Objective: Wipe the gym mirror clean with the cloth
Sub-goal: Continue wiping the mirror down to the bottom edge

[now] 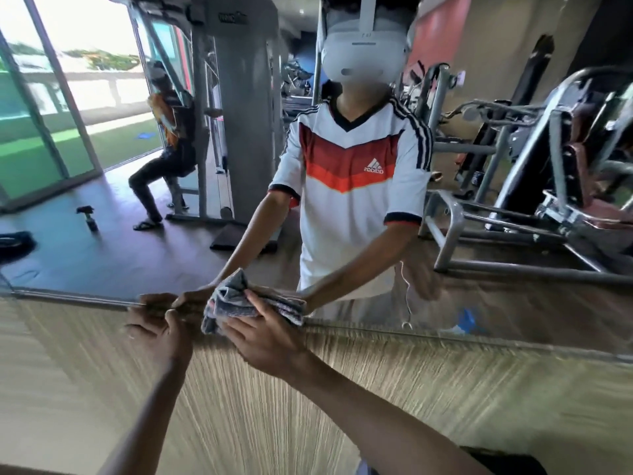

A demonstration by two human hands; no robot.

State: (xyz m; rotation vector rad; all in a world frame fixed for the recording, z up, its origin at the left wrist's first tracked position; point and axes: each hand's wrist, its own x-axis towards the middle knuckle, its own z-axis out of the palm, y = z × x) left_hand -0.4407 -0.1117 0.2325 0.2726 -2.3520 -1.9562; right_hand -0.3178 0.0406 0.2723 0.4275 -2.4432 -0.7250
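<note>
Gym machines and a bright glass doorway fill the reflection in one large wall mirror (102, 255), above a beige wall panel (260, 416). Two hands reach to the mirror's lower edge. The right hand (265, 341) lies flat with fingers spread, pressing one bunched grey cloth (233, 298) against the glass just above that edge. The left hand (161, 332) touches the edge just beside the cloth, fingers bent; whether it grips is unclear. Two people appear in the reflection: the wearer in a white shirt (352, 186) and one seated person (171, 145).
</note>
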